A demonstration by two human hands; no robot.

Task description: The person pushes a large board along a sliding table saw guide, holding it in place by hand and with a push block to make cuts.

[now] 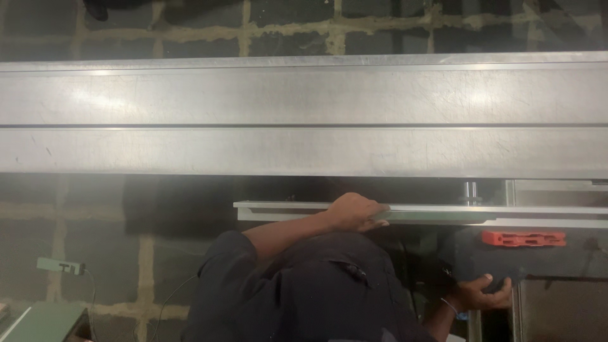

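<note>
Left hand point(356, 212) grips a long aluminium rail point(443, 214) lying across the centre toward three o'clock. Right hand point(482, 291), at five o'clock, cups a dark block's point(481, 256) underside, below a red tool point(524, 238).

Left hand point(356, 212) flat, right hand point(482, 292) cupped

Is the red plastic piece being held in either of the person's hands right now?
No. The red plastic piece lies untouched, between the left hand on the thin metal strip and the right hand below.
</note>
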